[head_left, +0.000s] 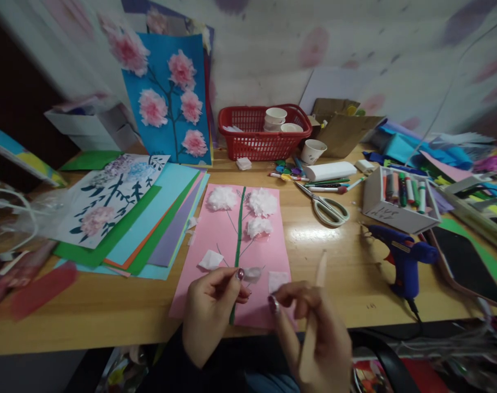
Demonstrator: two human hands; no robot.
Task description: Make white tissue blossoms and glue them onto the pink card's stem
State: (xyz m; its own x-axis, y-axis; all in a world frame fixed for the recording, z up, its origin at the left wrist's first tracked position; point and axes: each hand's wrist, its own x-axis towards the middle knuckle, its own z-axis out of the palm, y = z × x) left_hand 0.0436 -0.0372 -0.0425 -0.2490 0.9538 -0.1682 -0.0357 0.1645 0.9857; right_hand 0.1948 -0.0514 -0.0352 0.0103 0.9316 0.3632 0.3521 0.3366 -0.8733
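Note:
My left hand [209, 308] is over the lower part of a pink paper sheet [199, 245], thumb and fingers pinched on a small piece of white tissue paper [253, 274]. Beside it, my right hand [319, 333] is closed around a slim pale wooden stick [322, 270], which points up and away; its lower end is partly hidden by the hand. A green stem [240, 229] runs up the pink sheet, with fluffy white tissue flowers [263, 202] at the top. Flat white tissue squares [210, 260] lie on the sheet, one near my right fingertips.
Coloured papers [166, 240] lie at left, below a blue flower picture [133, 114]. Behind stand a red basket [258, 144] and a paper cup [313, 151]. Scissors [330, 210], a box of markers [399, 210], a blue glue gun [406, 262] and a phone [463, 262] are at right.

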